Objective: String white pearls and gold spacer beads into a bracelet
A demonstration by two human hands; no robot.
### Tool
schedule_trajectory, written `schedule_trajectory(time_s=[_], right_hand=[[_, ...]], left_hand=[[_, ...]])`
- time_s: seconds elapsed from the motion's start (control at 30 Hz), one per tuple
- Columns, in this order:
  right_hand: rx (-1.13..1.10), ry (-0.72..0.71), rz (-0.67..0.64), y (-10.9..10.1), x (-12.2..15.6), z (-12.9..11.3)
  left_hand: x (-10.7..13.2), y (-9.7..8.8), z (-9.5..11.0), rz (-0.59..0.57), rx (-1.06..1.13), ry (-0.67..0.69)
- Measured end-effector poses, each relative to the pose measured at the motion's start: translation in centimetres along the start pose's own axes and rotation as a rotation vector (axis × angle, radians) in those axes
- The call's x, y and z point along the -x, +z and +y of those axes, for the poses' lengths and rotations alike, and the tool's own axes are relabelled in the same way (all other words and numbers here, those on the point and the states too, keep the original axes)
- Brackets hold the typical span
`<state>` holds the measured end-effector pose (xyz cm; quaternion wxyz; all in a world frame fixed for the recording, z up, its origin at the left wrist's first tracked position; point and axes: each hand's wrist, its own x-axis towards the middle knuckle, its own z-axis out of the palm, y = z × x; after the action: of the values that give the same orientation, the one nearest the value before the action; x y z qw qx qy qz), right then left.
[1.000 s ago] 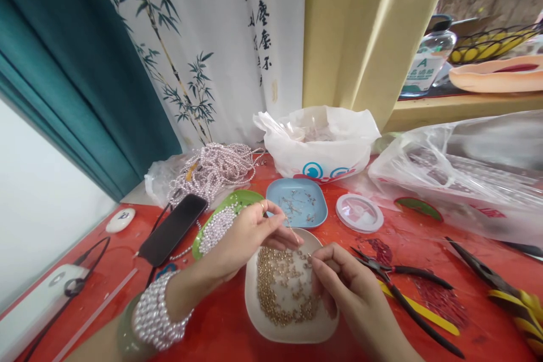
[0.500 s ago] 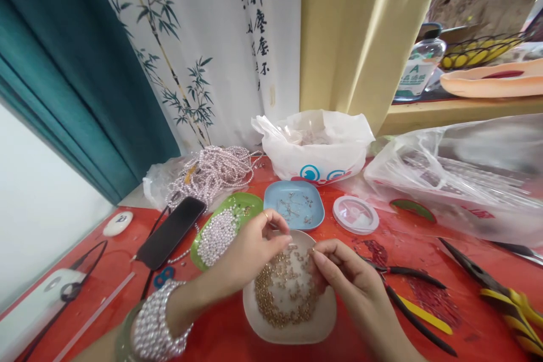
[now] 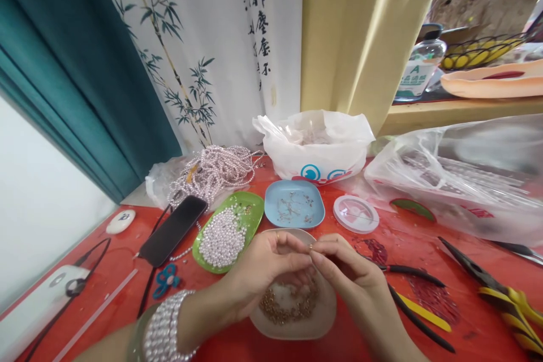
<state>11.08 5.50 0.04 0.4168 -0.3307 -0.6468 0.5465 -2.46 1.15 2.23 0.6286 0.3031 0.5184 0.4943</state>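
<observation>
Over a pale dish (image 3: 292, 332) of gold beads (image 3: 282, 311), my two hands meet at the fingertips. My right hand (image 3: 352, 271) pinches a small gold bead (image 3: 311, 246) between thumb and forefinger. From the other side, the thumb and fingers of my left hand (image 3: 271, 266) are closed up against it; whether they grip the bead or some tiny piece of their own is hidden. Strands of pearly beads (image 3: 163, 328) circle my left wrist. Beside that hand sits a green dish (image 3: 254, 209) of loose pearls (image 3: 223, 237). Behind the pale dish, a blue tray (image 3: 271, 218) carries small metal pieces.
Pliers with black handles (image 3: 418, 273) lie right of my right hand, with yellow-handled pliers (image 3: 479, 271) beyond. A round clear case (image 3: 355, 215) and a white bag (image 3: 314, 153) stand behind. To the left are a phone (image 3: 173, 232), a blue ornament (image 3: 167, 281) and bead strands (image 3: 220, 167).
My left hand has moved right and its fingertips now meet those of my right hand. The right hand has stayed nearly in place, still pinching the gold bead.
</observation>
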Motion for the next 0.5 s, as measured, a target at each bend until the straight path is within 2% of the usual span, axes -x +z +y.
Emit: schedule_trajectory(time_s=[0.17, 0.5], right_hand=[[0.153, -0.101, -0.002, -0.46, -0.35, 0.1], [0.131, -0.02, -0.002, -0.71, -0.5, 0.23]], left_hand=[[-0.16, -0.44, 0.28, -0.01, -0.053, 0.014], [-0.38, -0.71, 0.25, -0.004, -0.067, 0.024]])
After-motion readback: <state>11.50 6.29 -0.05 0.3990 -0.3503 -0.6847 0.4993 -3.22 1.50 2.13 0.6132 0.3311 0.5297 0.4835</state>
